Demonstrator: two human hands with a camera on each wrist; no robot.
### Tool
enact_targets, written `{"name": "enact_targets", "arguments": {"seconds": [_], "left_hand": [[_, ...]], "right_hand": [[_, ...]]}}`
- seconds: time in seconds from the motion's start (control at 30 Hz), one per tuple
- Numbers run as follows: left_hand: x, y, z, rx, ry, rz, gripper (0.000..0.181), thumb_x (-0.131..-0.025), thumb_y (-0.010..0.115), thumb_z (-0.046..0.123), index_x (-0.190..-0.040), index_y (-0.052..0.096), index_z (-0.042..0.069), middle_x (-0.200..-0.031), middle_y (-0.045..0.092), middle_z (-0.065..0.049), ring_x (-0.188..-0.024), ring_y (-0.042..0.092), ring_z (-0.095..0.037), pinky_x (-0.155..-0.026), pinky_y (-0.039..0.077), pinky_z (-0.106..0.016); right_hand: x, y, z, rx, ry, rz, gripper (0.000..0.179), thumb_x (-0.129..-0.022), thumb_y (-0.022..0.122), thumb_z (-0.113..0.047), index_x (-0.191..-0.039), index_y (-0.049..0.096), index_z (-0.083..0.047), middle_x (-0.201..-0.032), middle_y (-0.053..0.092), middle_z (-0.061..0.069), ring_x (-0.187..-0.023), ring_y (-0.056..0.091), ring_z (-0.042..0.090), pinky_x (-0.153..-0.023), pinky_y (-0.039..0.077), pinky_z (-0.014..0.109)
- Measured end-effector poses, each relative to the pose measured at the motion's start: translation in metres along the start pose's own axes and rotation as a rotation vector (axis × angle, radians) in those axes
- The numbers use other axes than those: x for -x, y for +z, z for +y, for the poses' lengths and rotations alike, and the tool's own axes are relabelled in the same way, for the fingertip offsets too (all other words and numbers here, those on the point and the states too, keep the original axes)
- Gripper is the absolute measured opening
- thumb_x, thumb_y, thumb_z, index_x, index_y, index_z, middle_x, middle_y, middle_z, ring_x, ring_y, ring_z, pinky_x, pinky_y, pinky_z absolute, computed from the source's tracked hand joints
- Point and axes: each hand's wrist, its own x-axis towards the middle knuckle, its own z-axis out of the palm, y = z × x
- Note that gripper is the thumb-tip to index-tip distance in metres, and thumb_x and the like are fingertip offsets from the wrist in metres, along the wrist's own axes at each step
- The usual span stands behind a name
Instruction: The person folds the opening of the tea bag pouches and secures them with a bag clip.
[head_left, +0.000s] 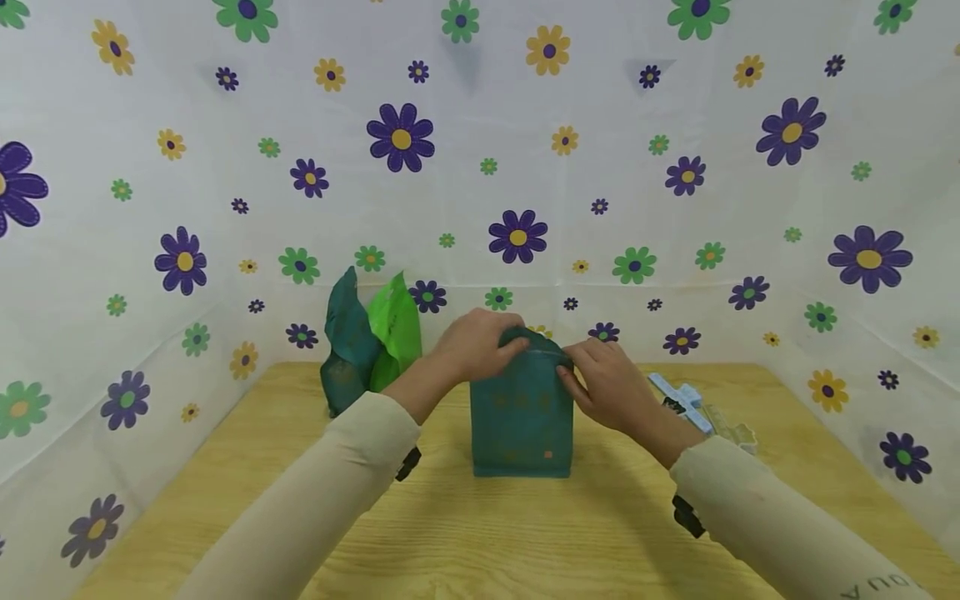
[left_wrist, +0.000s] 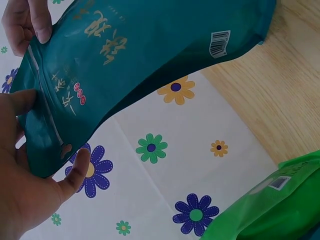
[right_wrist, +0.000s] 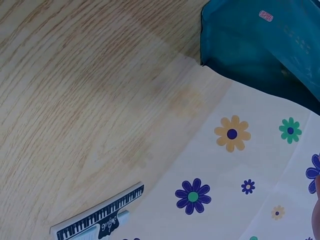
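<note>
A teal pouch bag (head_left: 521, 417) stands upright on the table, its top edge bent over; gold lettering and a barcode show in the left wrist view. My left hand (head_left: 480, 346) holds the left end of its top, a finger lying across the front near the pale seal line. At the right top corner, my right hand (head_left: 611, 383) pinches the edge between thumb and fingers. The right wrist view shows the lower part of the teal bag (right_wrist: 245, 40) and just a sliver of that hand at the frame's edge.
Another teal bag (head_left: 348, 350) and a bright green bag (head_left: 396, 325) stand at the back left. On the right lie a light blue clip with piano keys (right_wrist: 100, 215) and a pale yellowish translucent item (head_left: 735, 432). Flower-printed cloth (head_left: 465, 200) encloses the wooden table (head_left: 450, 542).
</note>
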Motion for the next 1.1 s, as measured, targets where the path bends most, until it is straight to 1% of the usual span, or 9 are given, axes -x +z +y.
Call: {"name": "enact_targets", "arguments": {"seconds": [0.2, 0.3, 0.43, 0.6, 0.67, 0.83, 0.9, 1.0, 1.1], "left_hand": [[0.0, 0.0, 0.0, 0.027, 0.0, -0.011, 0.034, -0.103, 0.054, 0.037, -0.121, 0.068, 0.011, -0.098, 0.074, -0.004, -0.087, 0.071, -0.019, -0.089, 0.054, -0.04], [-0.001, 0.001, 0.001, 0.054, -0.009, -0.026, 0.039, -0.104, 0.049, 0.043, -0.119, 0.068, 0.013, -0.09, 0.073, -0.002, -0.081, 0.069, -0.017, -0.085, 0.054, -0.039], [0.0, 0.001, 0.002, 0.077, -0.026, -0.02, 0.046, -0.106, 0.041, 0.047, -0.119, 0.069, 0.014, -0.084, 0.072, -0.001, -0.079, 0.067, -0.017, -0.085, 0.054, -0.04], [0.0, 0.001, 0.003, 0.091, -0.055, -0.007, 0.053, -0.108, 0.031, 0.049, -0.12, 0.07, 0.015, -0.066, 0.065, 0.002, -0.065, 0.064, -0.014, -0.084, 0.053, -0.04], [0.0, 0.002, 0.004, 0.079, -0.062, -0.001, 0.055, -0.107, 0.03, 0.05, -0.122, 0.07, 0.015, -0.068, 0.066, 0.002, -0.068, 0.065, -0.015, -0.086, 0.053, -0.04], [0.0, 0.003, 0.006, 0.047, -0.067, 0.019, 0.054, -0.107, 0.033, 0.051, -0.117, 0.072, 0.015, -0.093, 0.073, -0.001, -0.094, 0.069, -0.021, -0.092, 0.053, -0.041], [0.001, 0.003, 0.006, 0.039, -0.064, 0.021, 0.052, -0.106, 0.036, 0.051, -0.11, 0.073, 0.015, -0.094, 0.073, -0.001, -0.093, 0.069, -0.021, -0.088, 0.053, -0.04], [0.001, 0.002, 0.006, 0.031, -0.058, 0.018, 0.05, -0.106, 0.037, 0.051, -0.1, 0.072, 0.016, -0.084, 0.069, 0.0, -0.084, 0.066, -0.018, -0.08, 0.052, -0.038], [0.002, 0.002, 0.007, 0.025, -0.055, 0.013, 0.048, -0.105, 0.039, 0.051, -0.099, 0.072, 0.016, -0.082, 0.068, 0.0, -0.081, 0.065, -0.018, -0.077, 0.051, -0.037]], "right_hand": [[0.002, 0.002, 0.0, 0.012, -0.014, 0.009, 0.019, -0.093, 0.067, -0.017, -0.106, 0.064, -0.003, -0.095, 0.068, 0.009, -0.087, 0.063, 0.024, -0.074, 0.05, 0.041], [0.004, 0.002, 0.0, 0.011, -0.001, 0.001, 0.019, -0.094, 0.066, -0.018, -0.107, 0.064, -0.003, -0.096, 0.069, 0.009, -0.088, 0.064, 0.024, -0.075, 0.05, 0.04], [0.005, 0.002, -0.001, 0.001, 0.008, -0.006, 0.022, -0.095, 0.064, -0.019, -0.111, 0.065, -0.003, -0.101, 0.07, 0.01, -0.094, 0.066, 0.026, -0.08, 0.052, 0.041], [0.007, 0.002, -0.002, 0.013, -0.056, 0.026, 0.031, -0.096, 0.063, -0.019, -0.121, 0.066, 0.0, -0.105, 0.072, 0.011, -0.097, 0.067, 0.027, -0.08, 0.053, 0.042], [0.008, 0.001, -0.002, 0.038, -0.102, 0.047, 0.036, -0.1, 0.058, -0.024, -0.126, 0.065, 0.001, -0.107, 0.072, 0.012, -0.097, 0.068, 0.028, -0.08, 0.054, 0.042], [0.011, 0.002, -0.005, 0.099, -0.184, 0.082, 0.053, -0.109, 0.036, -0.037, -0.132, 0.061, 0.003, -0.108, 0.072, 0.014, -0.094, 0.068, 0.029, -0.078, 0.053, 0.042], [0.012, 0.003, -0.006, 0.107, -0.193, 0.09, 0.055, -0.109, 0.033, -0.038, -0.132, 0.061, 0.004, -0.107, 0.072, 0.014, -0.092, 0.067, 0.028, -0.077, 0.053, 0.042], [0.012, 0.004, -0.008, 0.124, -0.192, 0.093, 0.056, -0.11, 0.032, -0.039, -0.131, 0.061, 0.004, -0.106, 0.072, 0.014, -0.091, 0.067, 0.028, -0.077, 0.053, 0.042], [0.013, 0.006, -0.009, 0.169, -0.193, 0.089, 0.059, -0.11, 0.029, -0.04, -0.132, 0.061, 0.005, -0.106, 0.072, 0.015, -0.09, 0.067, 0.028, -0.077, 0.053, 0.042]]}}
